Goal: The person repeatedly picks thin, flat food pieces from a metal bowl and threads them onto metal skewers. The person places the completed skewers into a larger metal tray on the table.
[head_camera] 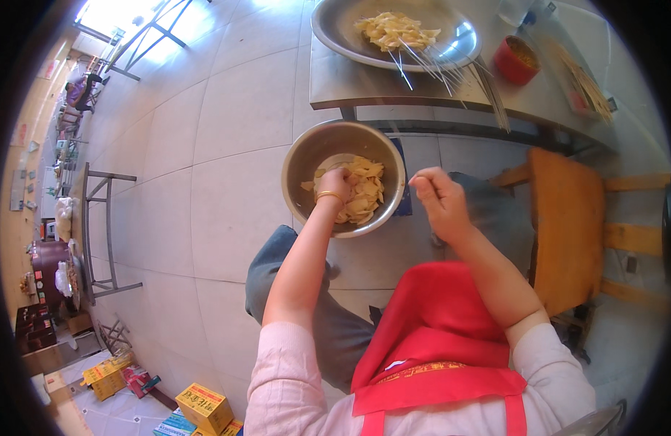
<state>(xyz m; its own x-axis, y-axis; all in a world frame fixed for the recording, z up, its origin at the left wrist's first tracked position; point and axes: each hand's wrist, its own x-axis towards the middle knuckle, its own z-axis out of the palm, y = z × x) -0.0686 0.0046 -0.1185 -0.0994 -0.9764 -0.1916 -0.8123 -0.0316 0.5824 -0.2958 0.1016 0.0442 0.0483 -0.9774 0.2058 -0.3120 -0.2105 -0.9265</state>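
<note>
A deep metal bowl [296, 188] stands low in front of me, partly filled with pale yellow slices of food [366, 188], perhaps potato. My left hand [335, 184], with a gold bangle at the wrist, reaches inside and touches the slices. Its fingertips are hidden, so its grip is unclear. Right of the rim, my right hand [443, 204] is raised with curled fingers and the thumb against the forefinger. Whether something thin sits in that pinch cannot be made out. On the metal table, a wide metal basin [335, 38] holds more slices [395, 31], with thin metal skewers [431, 62] across its rim.
The metal table [357, 92] also bears a red container [515, 60] and a bundle of thin sticks [583, 82]. A wooden chair [567, 229] stands at right. Metal frames [109, 234] and yellow boxes [204, 406] are at left. Someone sits far off [82, 92].
</note>
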